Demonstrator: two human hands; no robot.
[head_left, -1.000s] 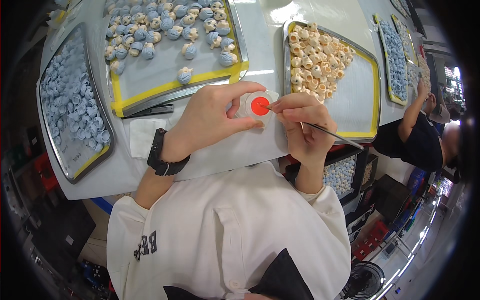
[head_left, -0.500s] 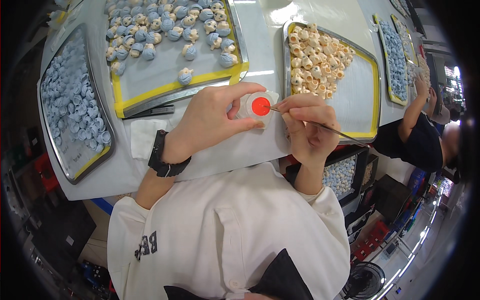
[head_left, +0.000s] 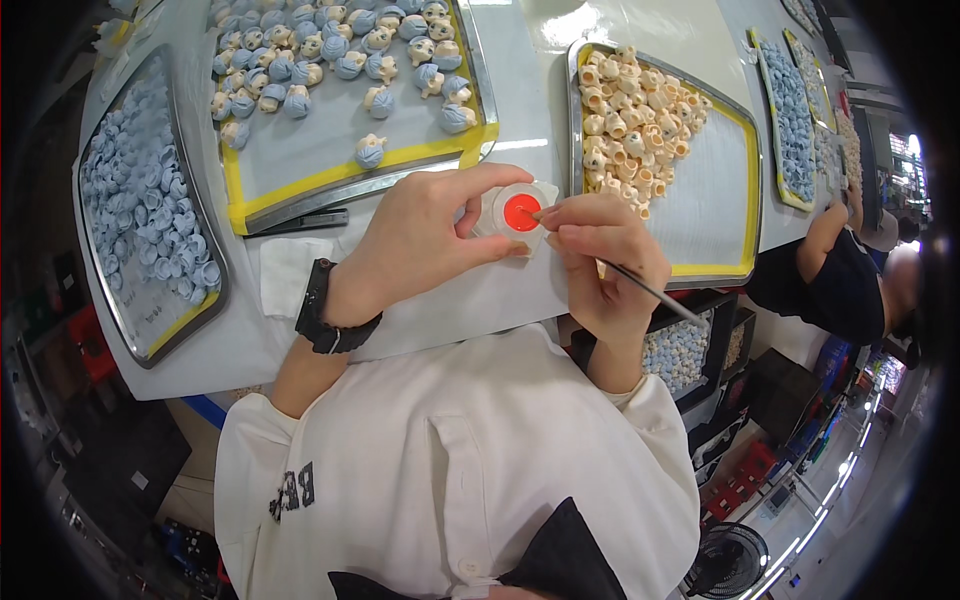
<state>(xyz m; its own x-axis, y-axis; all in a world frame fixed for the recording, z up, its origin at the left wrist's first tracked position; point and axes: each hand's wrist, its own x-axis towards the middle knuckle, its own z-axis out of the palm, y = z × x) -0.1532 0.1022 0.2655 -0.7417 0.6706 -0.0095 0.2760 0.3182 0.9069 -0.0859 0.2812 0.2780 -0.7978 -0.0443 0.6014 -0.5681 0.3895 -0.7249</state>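
White tabletop (head_left: 440, 305): left hand (head_left: 425, 225) curved round pot (head_left: 498, 212); right hand (head_left: 612, 255) pinching brush (head_left: 660, 295).

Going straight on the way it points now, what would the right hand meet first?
The right hand would likely meet the clear cup of red liquid, just to its left; any gap is hard to judge.

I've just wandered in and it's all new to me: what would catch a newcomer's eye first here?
Probably the bright red liquid in the small clear cup near the centre, which the left hand grips while the right hand holds a thin tool to it. Next come the blue-haired doll heads at upper left, then the cream pieces heaped in a tray at upper right.
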